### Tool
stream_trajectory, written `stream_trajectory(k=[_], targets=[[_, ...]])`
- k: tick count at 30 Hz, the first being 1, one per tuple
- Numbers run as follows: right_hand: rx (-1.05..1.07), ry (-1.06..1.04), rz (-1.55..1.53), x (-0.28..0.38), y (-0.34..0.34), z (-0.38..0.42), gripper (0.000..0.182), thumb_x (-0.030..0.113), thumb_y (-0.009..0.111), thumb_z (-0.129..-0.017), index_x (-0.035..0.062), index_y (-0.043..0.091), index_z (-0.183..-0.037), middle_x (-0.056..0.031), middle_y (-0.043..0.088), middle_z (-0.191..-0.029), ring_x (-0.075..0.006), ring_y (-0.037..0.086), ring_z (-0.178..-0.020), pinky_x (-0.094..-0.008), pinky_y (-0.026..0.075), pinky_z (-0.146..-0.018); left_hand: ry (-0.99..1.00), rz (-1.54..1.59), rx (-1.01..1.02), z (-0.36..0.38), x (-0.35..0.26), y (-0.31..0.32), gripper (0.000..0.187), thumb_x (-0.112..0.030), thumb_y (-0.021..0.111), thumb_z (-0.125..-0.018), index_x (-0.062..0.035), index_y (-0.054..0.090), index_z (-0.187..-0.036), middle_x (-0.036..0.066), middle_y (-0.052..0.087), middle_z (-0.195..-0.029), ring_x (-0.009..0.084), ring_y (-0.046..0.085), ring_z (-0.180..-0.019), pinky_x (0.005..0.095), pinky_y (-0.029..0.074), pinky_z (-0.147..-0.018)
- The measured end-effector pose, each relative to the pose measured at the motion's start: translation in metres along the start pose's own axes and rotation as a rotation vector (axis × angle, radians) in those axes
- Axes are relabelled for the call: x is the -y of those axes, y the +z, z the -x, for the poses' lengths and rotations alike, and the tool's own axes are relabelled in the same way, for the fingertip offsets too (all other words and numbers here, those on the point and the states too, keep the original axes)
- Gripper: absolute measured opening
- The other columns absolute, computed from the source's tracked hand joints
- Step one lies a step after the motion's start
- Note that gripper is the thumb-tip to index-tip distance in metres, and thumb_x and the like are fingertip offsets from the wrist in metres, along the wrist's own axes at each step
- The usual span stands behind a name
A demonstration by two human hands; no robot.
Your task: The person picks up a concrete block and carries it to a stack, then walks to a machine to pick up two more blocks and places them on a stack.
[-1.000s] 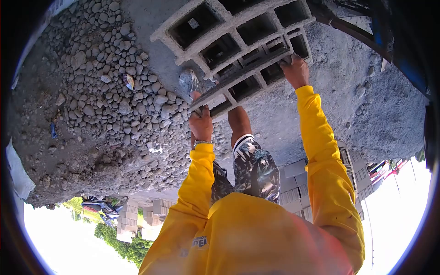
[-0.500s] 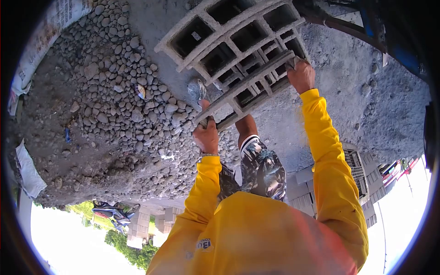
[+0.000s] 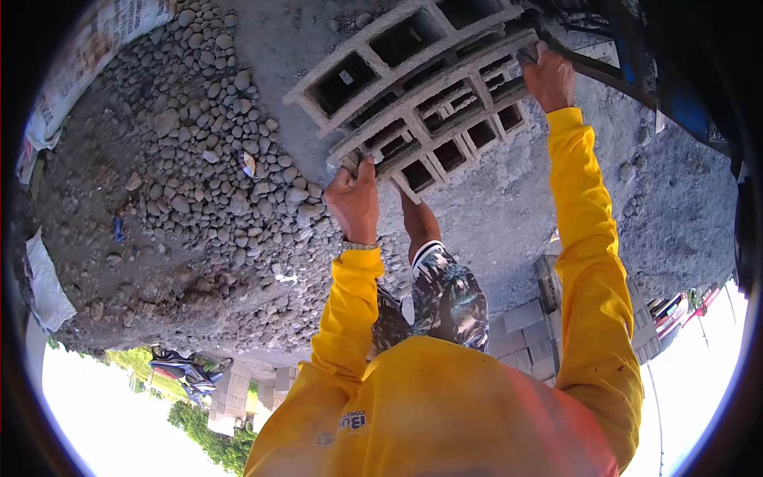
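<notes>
A grey hollow concrete block (image 3: 412,124) is gripped at both ends, its open cells facing up at me. My left hand (image 3: 354,205) is closed on its left end, thumb over the rim. My right hand (image 3: 550,79) is closed round its right end. Just beyond it lies another hollow block (image 3: 372,63), close alongside. More blocks (image 3: 434,164) show below the held one on the near side, partly covered by it. Whether the held block touches those beneath is hard to tell.
Loose stones (image 3: 230,167) spread over the ground to the left. Dark metal framing (image 3: 608,67) stands at the upper right, close to my right hand. Stacked blocks (image 3: 524,338) lie behind my legs, and a motorcycle (image 3: 187,372) is at the lower left.
Both hands have carried the held block forward, away from my body and slightly right, up against the far block. Blocks that it covered before now show on its near side.
</notes>
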State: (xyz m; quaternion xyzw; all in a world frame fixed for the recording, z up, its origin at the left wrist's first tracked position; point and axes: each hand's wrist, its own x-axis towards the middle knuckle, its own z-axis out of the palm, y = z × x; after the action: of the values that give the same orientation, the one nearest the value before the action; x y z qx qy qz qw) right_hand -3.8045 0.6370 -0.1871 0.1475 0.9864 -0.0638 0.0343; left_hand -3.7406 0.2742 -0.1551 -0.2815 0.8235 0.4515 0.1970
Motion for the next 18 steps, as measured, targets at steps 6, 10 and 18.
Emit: stream_trajectory(k=[6,10,18], targets=[[0.059,-0.028,0.129,0.003,0.026,-0.016,0.032,0.028,0.063,-0.079,0.0009,0.061,-0.097,-0.0212,0.059,-0.102,-0.0381,0.058,-0.097,-0.0441,0.048,-0.082,0.389,-0.226,-0.063,-0.012,-0.009,0.002,0.042,-0.028,0.068,-0.082,0.006,0.059,-0.105,0.023,0.064,-0.088,0.033,0.065,-0.079,0.0338,0.051,-0.065],[-0.107,-0.139,-0.029,0.002,0.016,-0.004,0.038,0.029,0.064,-0.082,0.0036,0.059,-0.11,-0.0184,0.058,-0.108,-0.0346,0.057,-0.1,-0.0432,0.046,-0.087,0.546,-0.246,-0.002,0.03,-0.024,-0.024,0.051,-0.02,0.068,-0.082,0.004,0.049,-0.123,0.024,0.054,-0.119,0.0375,0.053,-0.109,0.0438,0.044,-0.092],[0.263,-0.724,0.156,0.009,-0.008,0.016,0.038,0.015,0.065,-0.08,0.0088,0.059,-0.117,-0.0076,0.059,-0.119,-0.0236,0.056,-0.111,-0.0359,0.034,-0.107,0.9,-0.847,0.4,-0.017,-0.033,0.024,0.039,-0.017,0.067,-0.078,0.0001,0.055,-0.111,0.018,0.062,-0.102,0.033,0.061,-0.097,0.0415,0.048,-0.084]])
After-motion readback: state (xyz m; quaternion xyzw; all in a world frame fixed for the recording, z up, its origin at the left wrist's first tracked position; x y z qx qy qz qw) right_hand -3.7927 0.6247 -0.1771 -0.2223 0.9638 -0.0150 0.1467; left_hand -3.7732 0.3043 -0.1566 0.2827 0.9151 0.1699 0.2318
